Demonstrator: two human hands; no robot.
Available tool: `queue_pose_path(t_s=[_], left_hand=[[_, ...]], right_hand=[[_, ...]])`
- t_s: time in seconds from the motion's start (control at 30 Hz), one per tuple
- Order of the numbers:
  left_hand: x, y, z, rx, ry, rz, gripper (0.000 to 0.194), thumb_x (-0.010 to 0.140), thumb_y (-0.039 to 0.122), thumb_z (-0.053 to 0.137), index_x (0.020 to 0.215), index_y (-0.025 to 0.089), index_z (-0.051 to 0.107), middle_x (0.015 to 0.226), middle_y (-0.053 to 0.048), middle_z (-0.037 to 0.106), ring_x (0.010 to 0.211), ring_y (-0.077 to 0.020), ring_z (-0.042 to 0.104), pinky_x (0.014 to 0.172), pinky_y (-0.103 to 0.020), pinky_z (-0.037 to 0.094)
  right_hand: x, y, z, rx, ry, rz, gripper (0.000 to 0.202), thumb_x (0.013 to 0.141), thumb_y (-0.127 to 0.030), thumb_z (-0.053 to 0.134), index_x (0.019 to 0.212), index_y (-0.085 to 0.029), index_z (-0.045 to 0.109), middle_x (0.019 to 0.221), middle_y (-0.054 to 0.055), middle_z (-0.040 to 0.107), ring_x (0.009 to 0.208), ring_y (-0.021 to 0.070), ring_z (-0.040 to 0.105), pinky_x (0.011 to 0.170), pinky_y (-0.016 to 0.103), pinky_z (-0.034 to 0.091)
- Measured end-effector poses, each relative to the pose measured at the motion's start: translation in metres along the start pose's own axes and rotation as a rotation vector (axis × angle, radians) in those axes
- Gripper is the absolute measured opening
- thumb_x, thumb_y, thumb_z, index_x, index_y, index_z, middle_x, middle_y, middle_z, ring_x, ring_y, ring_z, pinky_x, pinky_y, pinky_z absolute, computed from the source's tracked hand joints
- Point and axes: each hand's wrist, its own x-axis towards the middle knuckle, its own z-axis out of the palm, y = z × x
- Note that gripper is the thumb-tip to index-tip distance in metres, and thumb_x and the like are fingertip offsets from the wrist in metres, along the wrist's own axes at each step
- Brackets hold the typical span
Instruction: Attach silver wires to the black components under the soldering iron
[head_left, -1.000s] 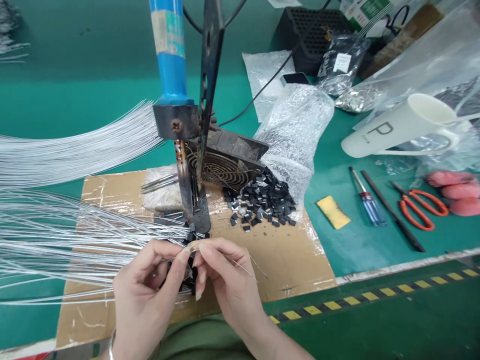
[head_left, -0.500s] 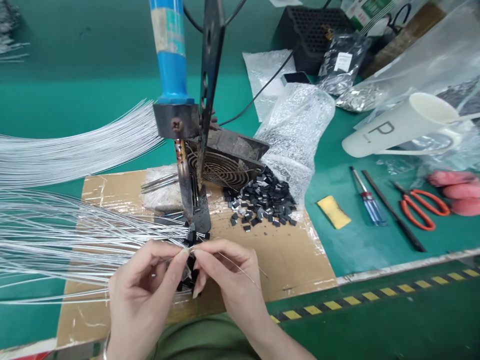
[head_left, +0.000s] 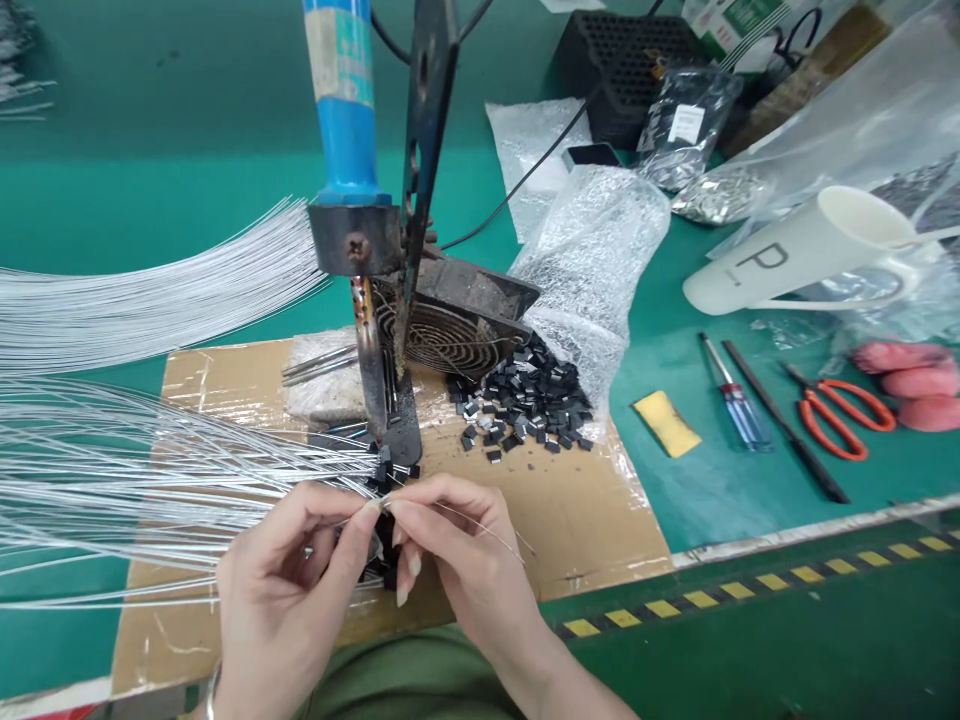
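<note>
1. Presently, left hand (head_left: 289, 580): thumb and forefinger pinched on a thin strand (head_left: 496, 537).
2. Right hand (head_left: 465, 540): likewise pinched; strand trails past it, nearer the person than the soldering iron (head_left: 349, 165).
3. Risk: slack pinch, strand perhaps lost.
4. Risk: raised knuckles might graze the iron, possibly hot.

Passage is open rightward over the cardboard (head_left: 592, 520), but wires (head_left: 202, 510) crowd the left and the iron (head_left: 347, 150), seemingly close, bars straight ahead.
</note>
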Motion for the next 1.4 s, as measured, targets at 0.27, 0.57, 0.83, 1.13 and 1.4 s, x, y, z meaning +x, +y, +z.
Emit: queue_pose_path(t_s=[0.27, 0.57, 0.83, 1.13, 1.4], left_hand=[[0.003, 0.003, 0.006, -0.028, 0.031, 0.02, 0.011, 0.091, 0.026, 0.076, 0.081, 0.021, 0.076, 0.066, 0.001, 0.074, 0.054, -0.0107, 0.065, 0.048, -0.017, 0.048], [0.0, -0.001, 0.0, -0.014, 0.003, 0.025, 0.011, 0.092, 0.027, 0.076, 0.083, 0.021, 0.076, 0.071, 0.0, 0.077, 0.059, -0.0137, 0.07, 0.051, -0.02, 0.053], [0.001, 0.002, -0.002, -0.011, -0.022, 0.048, 0.011, 0.093, 0.025, 0.074, 0.083, 0.022, 0.076, 0.074, 0.001, 0.077, 0.061, -0.0117, 0.068, 0.053, -0.019, 0.051], [0.002, 0.002, -0.005, 0.038, -0.078, 0.154, 0.01, 0.096, 0.02, 0.071, 0.087, 0.024, 0.073, 0.071, 0.005, 0.072, 0.056, -0.0088, 0.06, 0.053, -0.017, 0.047], [-0.002, -0.005, -0.001, 0.026, -0.039, 0.112, 0.007, 0.097, 0.024, 0.072, 0.09, 0.024, 0.073, 0.074, 0.003, 0.075, 0.059, -0.0101, 0.064, 0.055, -0.018, 0.051]], right_hand=[[-0.003, 0.003, -0.002, 0.002, -0.014, -0.037, 0.012, 0.083, -0.032, 0.093, 0.083, -0.02, 0.088, 0.066, -0.002, 0.074, 0.042, 0.0077, 0.064, 0.045, 0.018, 0.06], [-0.002, 0.003, -0.001, -0.018, -0.002, -0.027, 0.018, 0.081, -0.036, 0.093, 0.08, -0.019, 0.087, 0.064, -0.001, 0.073, 0.041, 0.0089, 0.062, 0.041, 0.02, 0.057], [0.0, 0.0, -0.004, 0.002, -0.024, 0.03, 0.02, 0.079, -0.036, 0.094, 0.077, -0.019, 0.085, 0.062, -0.002, 0.072, 0.04, 0.0085, 0.06, 0.04, 0.02, 0.056], [0.001, -0.012, -0.011, -0.086, -0.051, 0.112, 0.022, 0.079, -0.036, 0.095, 0.075, -0.018, 0.084, 0.061, -0.003, 0.072, 0.04, 0.0084, 0.063, 0.042, 0.017, 0.056], [0.001, -0.007, -0.011, -0.02, -0.086, 0.075, 0.02, 0.083, -0.037, 0.093, 0.081, -0.018, 0.087, 0.064, -0.002, 0.073, 0.042, 0.0071, 0.064, 0.044, 0.017, 0.059]])
